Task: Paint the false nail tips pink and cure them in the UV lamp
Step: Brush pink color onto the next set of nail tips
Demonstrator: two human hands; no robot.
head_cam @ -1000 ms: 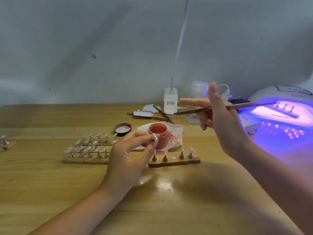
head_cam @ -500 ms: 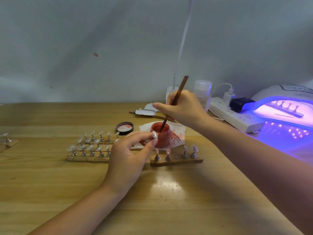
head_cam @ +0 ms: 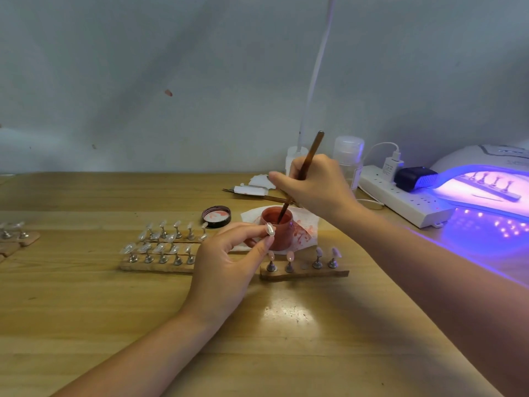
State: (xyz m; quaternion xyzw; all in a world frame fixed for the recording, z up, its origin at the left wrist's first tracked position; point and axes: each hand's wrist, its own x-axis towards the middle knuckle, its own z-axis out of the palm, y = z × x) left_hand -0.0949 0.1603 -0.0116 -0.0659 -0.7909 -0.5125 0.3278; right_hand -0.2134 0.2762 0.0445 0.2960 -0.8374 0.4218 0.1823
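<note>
My left hand [head_cam: 226, 267] pinches a clear false nail tip [head_cam: 270, 229] between thumb and forefinger, just left of the open pink polish jar [head_cam: 282, 234]. My right hand [head_cam: 317, 186] grips a brown brush [head_cam: 306, 164] upright, its tip dipped into the jar. In front of the jar a wooden strip [head_cam: 305, 273] carries several nail tips on metal stands, two of them pink. Two more strips of clear tips [head_cam: 164, 247] lie to the left. The UV lamp [head_cam: 486, 184] glows purple at the right, with a strip of tips inside.
The jar stands on a stained tissue [head_cam: 306, 230], its lid [head_cam: 216, 216] to the left. Behind are tools and paper scraps [head_cam: 252, 190], a plastic bottle [head_cam: 348, 153], a power strip [head_cam: 400, 196] and a wall. Another holder [head_cam: 17, 234] is at the far left.
My right hand swung the brush from level near the lamp down to the jar and dipped its tip in. My left hand kept holding the nail tip in place.
</note>
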